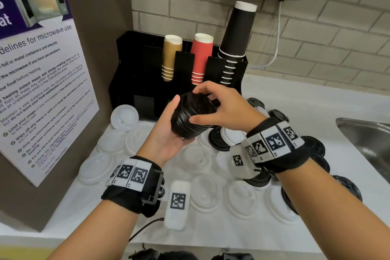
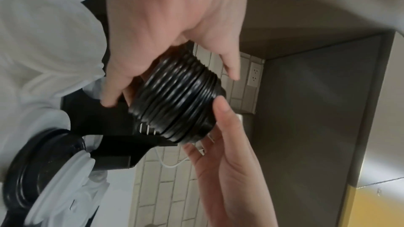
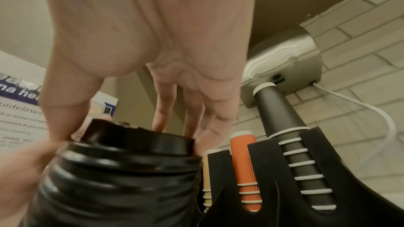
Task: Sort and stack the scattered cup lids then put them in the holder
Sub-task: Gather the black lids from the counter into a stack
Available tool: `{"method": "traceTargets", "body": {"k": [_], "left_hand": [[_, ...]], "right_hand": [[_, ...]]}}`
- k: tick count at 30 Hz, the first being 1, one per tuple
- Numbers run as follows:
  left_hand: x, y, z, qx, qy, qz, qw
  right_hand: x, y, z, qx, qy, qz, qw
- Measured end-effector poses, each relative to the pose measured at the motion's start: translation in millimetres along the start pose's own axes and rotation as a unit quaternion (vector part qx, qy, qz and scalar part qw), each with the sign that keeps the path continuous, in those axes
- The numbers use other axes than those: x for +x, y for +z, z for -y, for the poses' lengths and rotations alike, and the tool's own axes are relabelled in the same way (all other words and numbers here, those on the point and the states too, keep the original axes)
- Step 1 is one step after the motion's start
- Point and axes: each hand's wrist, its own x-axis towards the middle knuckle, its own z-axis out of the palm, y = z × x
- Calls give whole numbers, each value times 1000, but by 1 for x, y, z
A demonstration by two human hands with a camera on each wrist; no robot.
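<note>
A stack of black cup lids [image 1: 193, 118] lies tilted in the air in front of the black holder [image 1: 145, 88]. My left hand [image 1: 166, 133] cradles the stack from below and from the left, thumb up along its side. My right hand [image 1: 219, 107] grips its upper end, fingers over the top and thumb on the near side. In the left wrist view the ribbed stack [image 2: 177, 99] sits between both hands. The right wrist view shows the stack [image 3: 122, 170] next to the holder [image 3: 251, 187]. Several white lids [image 1: 202, 196] and black lids [image 1: 219, 141] lie scattered on the white counter.
The holder carries stacks of gold cups [image 1: 169, 57], red cups [image 1: 200, 57] and black cups [image 1: 236, 44]. A steel sink [image 1: 367, 139] is at the right. A microwave poster [image 1: 38, 91] covers the left wall. A white tagged device [image 1: 178, 202] lies near my left wrist.
</note>
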Motion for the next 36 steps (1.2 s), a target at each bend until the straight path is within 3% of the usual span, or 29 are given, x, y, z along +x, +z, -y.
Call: {"method": "traceTargets", "body": {"k": [3,5,7,9,12,14,19,23,25,31,36], "left_hand": [[0,-4,2,-17,28,28,999],[0,-9,2,-36,35,29,998],[1,-17,2,-52,37,28,998],[-1,-21,0,-62,44,26,997],[-3,-25,-2,-88,47,7,995],[-5,-26,-3,-113,43,-12,993],[-9,-29,-6,-137,40,-28,989],[-11,-29,-6,-124,39,-37,991],[-11,-28,-6,-115,34,-40,992],[-13,-28,-5,-115,24,-31,993],[-14,-30,-3,-100,51,-6,994]], "right_hand": [[2,-2,-5,14,1,33,999],[4,-5,-14,85,43,-1,995],[6,-10,-32,75,95,-38,992],[5,-14,-56,-36,176,48,983],[-1,-11,-84,-207,270,258,905],[-2,-6,-94,-241,296,310,871],[-3,0,-104,-248,283,297,878],[5,-2,-94,-161,209,213,941],[13,3,-89,-157,190,206,947],[7,28,-93,-294,247,339,859],[10,42,-84,-354,211,330,849]]}}
